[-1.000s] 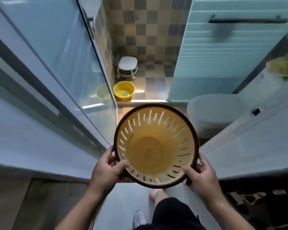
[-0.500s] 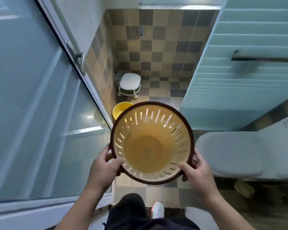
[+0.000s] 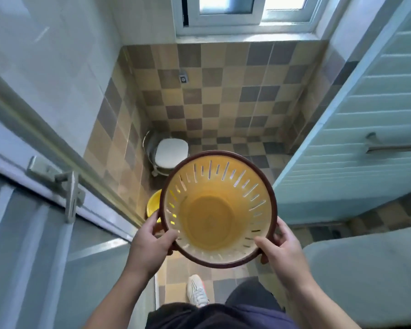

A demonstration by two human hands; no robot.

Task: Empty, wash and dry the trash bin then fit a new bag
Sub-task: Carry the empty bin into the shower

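Note:
A round yellow trash bin [image 3: 211, 214] with slotted walls and a dark brown rim is held out in front of me at waist height, its mouth facing up. Nothing lies inside it. My left hand [image 3: 150, 243] grips the rim on the near left, thumb over the edge. My right hand [image 3: 280, 248] grips the rim on the near right in the same way.
A glass shower door [image 3: 45, 233] with a metal handle stands on my left. A white toilet [image 3: 365, 269] is at the lower right. Ahead on the checkered floor sit a white stool [image 3: 171, 154] and a yellow basin [image 3: 153, 205]. A pale blue door [image 3: 365, 115] is on the right.
I have walked forward into the bathroom with the bin held in both hands. The stool and the basin are nearer, and a window has come into view at the top.

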